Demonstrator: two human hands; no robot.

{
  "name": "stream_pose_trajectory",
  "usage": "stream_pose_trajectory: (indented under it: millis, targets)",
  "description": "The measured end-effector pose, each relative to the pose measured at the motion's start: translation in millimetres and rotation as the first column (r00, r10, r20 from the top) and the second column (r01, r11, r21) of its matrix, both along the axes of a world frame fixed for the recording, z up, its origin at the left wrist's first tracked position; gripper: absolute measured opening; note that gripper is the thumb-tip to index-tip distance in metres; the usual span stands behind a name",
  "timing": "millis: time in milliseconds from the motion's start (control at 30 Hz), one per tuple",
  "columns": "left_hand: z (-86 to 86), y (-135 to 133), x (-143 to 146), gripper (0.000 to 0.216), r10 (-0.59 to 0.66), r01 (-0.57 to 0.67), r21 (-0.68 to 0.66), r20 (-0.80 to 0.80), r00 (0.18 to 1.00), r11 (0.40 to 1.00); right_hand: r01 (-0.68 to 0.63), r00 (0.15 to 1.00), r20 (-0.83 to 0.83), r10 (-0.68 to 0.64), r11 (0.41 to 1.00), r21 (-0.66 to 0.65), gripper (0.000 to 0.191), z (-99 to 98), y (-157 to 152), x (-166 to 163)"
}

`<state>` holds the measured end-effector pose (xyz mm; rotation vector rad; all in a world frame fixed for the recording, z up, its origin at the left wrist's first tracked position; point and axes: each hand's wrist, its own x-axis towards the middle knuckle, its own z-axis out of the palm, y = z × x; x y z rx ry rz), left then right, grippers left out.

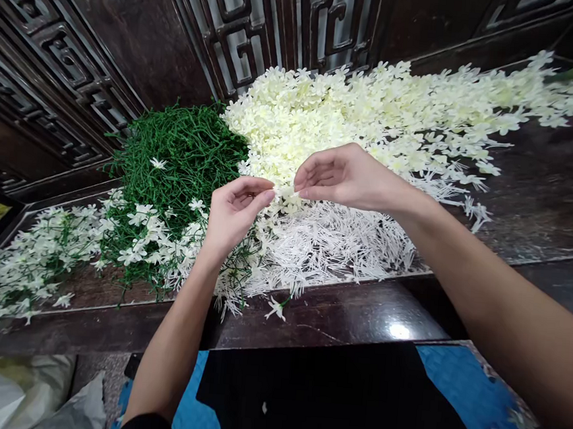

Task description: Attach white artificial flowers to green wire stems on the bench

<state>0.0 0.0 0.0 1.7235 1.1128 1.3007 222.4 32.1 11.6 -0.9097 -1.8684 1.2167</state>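
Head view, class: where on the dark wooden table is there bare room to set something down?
Bare patches: the glossy front edge of the dark wooden table, below the white plastic stamens, and the right side beyond the cream flower heap. The middle is crowded, with the green stem pile at left.

A dark glossy bench (358, 313) backs onto carved wooden panels (80, 59). A tangled heap of green stems (182, 147) lies at left — blue patterned cloth (475, 394) and white bags (19, 395) sit below.
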Motion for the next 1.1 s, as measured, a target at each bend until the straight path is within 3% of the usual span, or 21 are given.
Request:
stream_pose_trajectory:
  millis: [633, 1100]
  targets:
    - [0.7, 0, 2, 0.012, -0.054, 0.053, 0.014, 0.072, 0.996, 0.999, 0.128, 0.961, -0.254, -0.11, 0.99, 0.057, 0.016, -2.0, -16, -23]
    - [-2.8, -2, 4, 0.014, -0.033, 0.033, 0.0, 0.018, 0.999, 0.999, 0.185, 0.962, -0.212, -0.172, 0.982, 0.04, 0.017, -1.3, -21, -28]
